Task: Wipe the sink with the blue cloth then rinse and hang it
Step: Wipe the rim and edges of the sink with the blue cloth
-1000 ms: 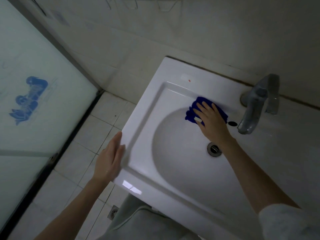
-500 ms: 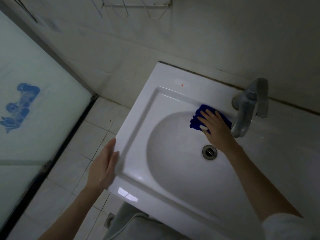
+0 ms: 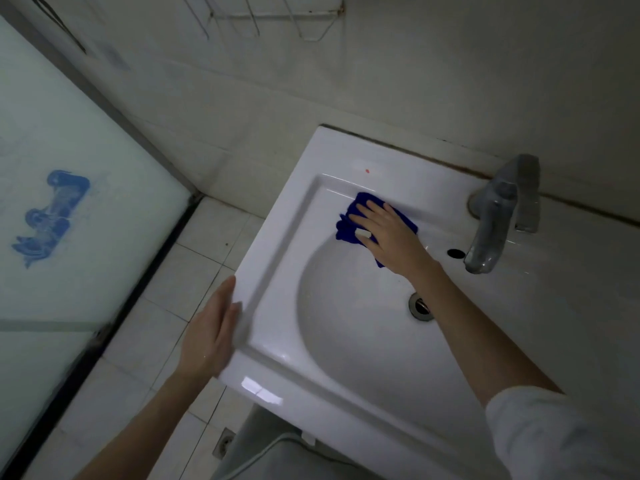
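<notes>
The white sink point(image 3: 277, 244) fills the right half of the view. A crumpled blue cloth point(image 3: 348, 228) lies on its flat ledge at the basin's far left edge. My right hand point(image 3: 388, 233) presses flat on the cloth with straight fingers, covering most of it. My left hand point(image 3: 211, 334) rests with straight fingers against the sink's left rim. The grey tap point(image 3: 498, 216) stands at the back right, its spout over the basin. The drain point(image 3: 420, 306) sits low in the bowl beside my right forearm.
A wire rack point(image 3: 277, 19) hangs on the wall above the sink. A frosted glass door point(image 3: 69, 202) with a blue print stands at the left. White floor tiles point(image 3: 173, 289) lie between door and sink, with a floor drain point(image 3: 223, 443) below.
My right hand has slid the blue cloth left and away from the tap, up onto the ledge beside the basin. The left hand has stayed at the sink's left rim.
</notes>
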